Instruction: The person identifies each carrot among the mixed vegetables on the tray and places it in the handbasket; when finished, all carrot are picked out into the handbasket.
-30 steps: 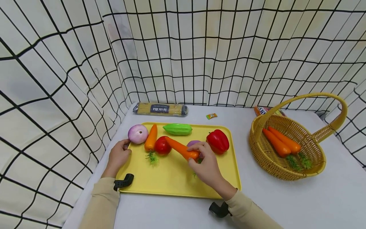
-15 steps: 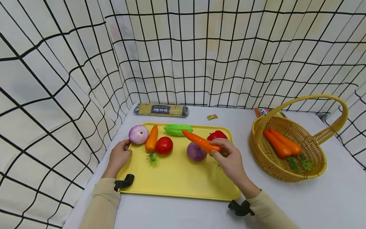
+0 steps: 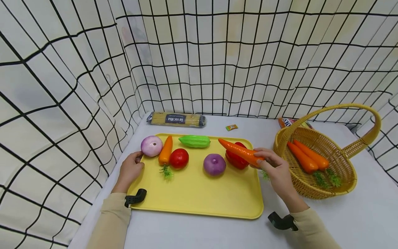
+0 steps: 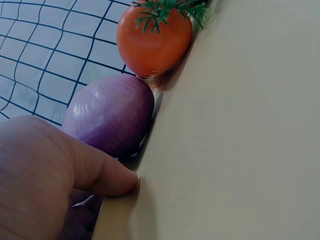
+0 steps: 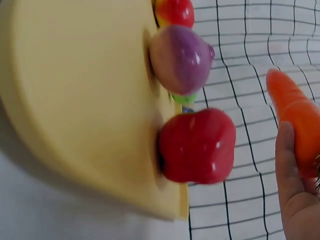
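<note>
My right hand [image 3: 278,174] pinches an orange carrot [image 3: 238,151] by its thick leafy end, held above the right edge of the yellow tray [image 3: 199,193]. Its tip overlaps the red bell pepper [image 3: 235,161] in the head view. In the right wrist view the thumb lies along the carrot [image 5: 298,120]. My left hand [image 3: 130,172] grips the tray's left rim, the thumb on the inside, beside a pale purple onion [image 3: 152,146]. Also on the tray lie another carrot [image 3: 166,150], a tomato [image 3: 179,158], a green ridged vegetable [image 3: 195,141] and a darker purple onion [image 3: 214,164].
A wicker basket [image 3: 287,173] with a tall handle stands right of the tray and holds two carrots [image 3: 311,155]. Behind the tray lie a spaghetti pack [image 3: 176,119] and a small wrapped sweet [image 3: 231,127]. A colourful packet [image 3: 287,122] sits behind the basket. Grid-patterned cloth walls enclose the table.
My right hand has carried the carrot rightward, from above the tray's middle to its right edge near the basket, uncovering the darker onion. My left hand stays on the rim.
</note>
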Motion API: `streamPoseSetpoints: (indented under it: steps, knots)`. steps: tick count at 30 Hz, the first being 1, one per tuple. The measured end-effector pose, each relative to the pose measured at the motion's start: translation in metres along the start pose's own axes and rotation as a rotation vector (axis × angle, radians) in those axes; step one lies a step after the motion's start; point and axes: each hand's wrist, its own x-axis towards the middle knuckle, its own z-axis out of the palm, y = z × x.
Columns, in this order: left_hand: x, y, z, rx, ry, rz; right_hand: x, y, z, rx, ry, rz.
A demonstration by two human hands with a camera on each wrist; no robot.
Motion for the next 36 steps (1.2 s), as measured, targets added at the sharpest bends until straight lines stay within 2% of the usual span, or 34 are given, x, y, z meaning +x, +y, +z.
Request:
streamPoseSetpoints:
  steps: [6,13,19,21,27,33,36]
  knots:
    - [0.001,-0.003,0.000,-0.007,0.002,-0.009,0.001,-0.006,-0.017,-0.006,0.064,0.022]
    - [0.001,-0.003,0.001,-0.004,0.003,-0.014,-0.003,-0.009,-0.038,-0.087,0.089,0.072]
    - [0.001,-0.003,0.000,-0.004,0.009,-0.014,-0.007,-0.016,-0.054,-0.169,0.136,0.066]
    - [0.002,-0.002,0.000,-0.003,0.004,-0.014,-0.009,-0.018,-0.060,-0.138,0.151,0.060]
    - [0.001,0.001,-0.001,-0.002,-0.002,-0.008,-0.011,-0.022,-0.076,0.064,0.184,0.035]
    - [0.000,0.001,-0.001,-0.001,-0.004,-0.001,-0.013,-0.024,-0.093,0.105,0.260,0.027]
    - [0.000,0.001,-0.001,-0.002,-0.001,0.000,-0.015,-0.023,-0.103,0.129,0.267,0.025]
